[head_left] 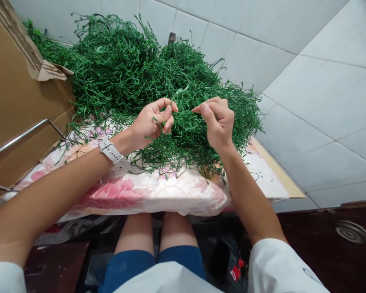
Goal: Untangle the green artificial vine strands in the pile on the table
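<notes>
1. Presently, the left hand (pixel 157 118) is clamped on a thin green stem (pixel 179 92), pinched between thumb and forefinger, its upper end rising past the fingertips.
2. The right hand (pixel 218 122) is just beside it, thumb and forefinger together; whether anything fine lies between them cannot be told.
3. A green curl (pixel 160 126) shows in front of the left palm; whether it belongs to the same stem is unclear. It merits checking before any pull.
4. The pile of stems (pixel 118 77) lies tangled on the floral-covered worktop (pixel 177 199), beneath and beyond both hands.
5. In this inspector's judgement, the pinch should be light but firm; so thin a stem probably bends or slips easily.
6. A slow, steady draw appears advisable, since a sharp tug could drag up tangled neighbours.
7. The cardboard (pixel 15 81) at left is well apart from both hands and presents no obstruction.
</notes>
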Motion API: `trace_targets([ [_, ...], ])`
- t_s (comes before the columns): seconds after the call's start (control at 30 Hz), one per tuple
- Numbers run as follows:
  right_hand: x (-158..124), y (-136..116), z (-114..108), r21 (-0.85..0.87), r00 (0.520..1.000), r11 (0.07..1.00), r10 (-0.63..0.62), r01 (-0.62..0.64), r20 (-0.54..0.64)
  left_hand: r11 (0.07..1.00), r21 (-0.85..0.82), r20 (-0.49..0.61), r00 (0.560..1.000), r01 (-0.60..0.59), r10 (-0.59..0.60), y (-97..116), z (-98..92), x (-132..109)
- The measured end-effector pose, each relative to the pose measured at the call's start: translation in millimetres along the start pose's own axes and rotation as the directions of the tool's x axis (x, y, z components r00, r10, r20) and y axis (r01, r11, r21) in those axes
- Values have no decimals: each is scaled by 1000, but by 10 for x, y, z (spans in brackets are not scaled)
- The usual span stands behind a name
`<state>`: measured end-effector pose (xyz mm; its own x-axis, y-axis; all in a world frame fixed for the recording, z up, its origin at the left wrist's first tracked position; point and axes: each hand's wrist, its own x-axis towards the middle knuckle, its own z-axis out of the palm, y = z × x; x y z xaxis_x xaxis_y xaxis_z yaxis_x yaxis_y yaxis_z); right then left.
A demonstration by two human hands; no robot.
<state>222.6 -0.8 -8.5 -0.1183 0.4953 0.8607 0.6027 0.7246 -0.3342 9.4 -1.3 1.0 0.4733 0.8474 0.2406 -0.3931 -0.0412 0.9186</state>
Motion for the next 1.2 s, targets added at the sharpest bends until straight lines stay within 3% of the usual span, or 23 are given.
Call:
trace_targets([
  [0.1,-25,-99,88,163,994,985,45,-61,102,1000,26,79,997,9,-11,-70,-19,7],
  [0.17,-44,-120,149,294,979,940,132,-173,156,999,40,123,992,21,-26,-114,-27,7],
  [0.27,-57,-118,200,507,938,789,278,-346,208,999,38,146,989,26,-31,-148,-28,1],
  [0.37,-44,-129,192,655,898,617,348,-436,270,1000,1,134,991,20,-20,-134,-10,-7],
  [0.67,-14,-187,173,744,778,290,421,-603,467,989,-148,33,999,-4,9,-50,27,-23],
  [0.77,6,-191,155,767,782,235,384,-597,491,987,-160,74,997,-20,32,-72,15,-28],
  [0.87,28,-191,115,770,811,272,301,-578,503,992,-126,142,989,-13,31,-110,2,-40],
  [0.97,39,-204,82,735,826,377,273,-564,493,997,-81,204,978,-21,37,-144,-8,-45],
  [1.07,34,-239,60,636,888,629,225,-447,401,999,-11,232,972,-35,37,-161,-1,-37],
  [1.13,29,-247,29,489,925,819,126,-302,360,998,55,241,970,-21,7,-151,9,-31],
  [1.2,37,-202,-35,302,937,943,26,-139,348,992,126,259,965,1,-34,-112,9,-27],
])
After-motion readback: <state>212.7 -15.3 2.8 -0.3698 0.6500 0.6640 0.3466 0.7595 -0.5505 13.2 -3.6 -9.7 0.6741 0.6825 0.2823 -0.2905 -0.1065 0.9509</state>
